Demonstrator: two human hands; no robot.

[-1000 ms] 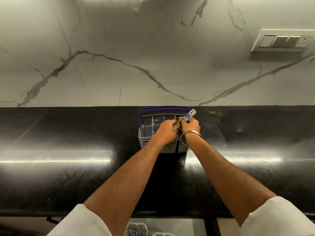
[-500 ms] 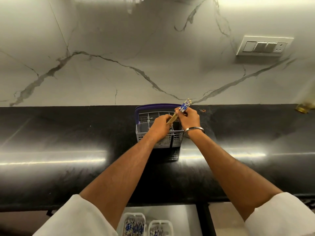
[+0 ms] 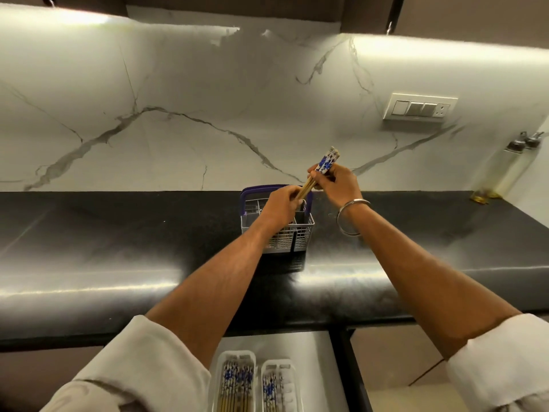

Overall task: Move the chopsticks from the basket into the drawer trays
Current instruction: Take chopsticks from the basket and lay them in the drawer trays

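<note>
A grey mesh basket (image 3: 303, 237) with a purple handle stands on the black counter against the marble wall. Above it both hands hold a small bundle of wooden chopsticks (image 3: 325, 165) with blue-and-white patterned tops, tilted up to the right. My right hand (image 3: 337, 182) grips the bundle near the patterned tops. My left hand (image 3: 280, 206) is closed around the lower wooden ends, just over the basket. Below the counter edge, two white trays (image 3: 255, 356) in the open drawer hold several matching chopsticks.
The black counter (image 3: 118, 248) runs the full width, with glare along its front. Two glass oil bottles (image 3: 502, 173) stand at the far right by the wall. A switch plate (image 3: 420, 107) is on the marble backsplash. The open drawer (image 3: 315, 367) lies below.
Both hands have lifted the chopstick bundle higher out of the basket. The view has tilted so that the drawer trays and upper cabinets now show.
</note>
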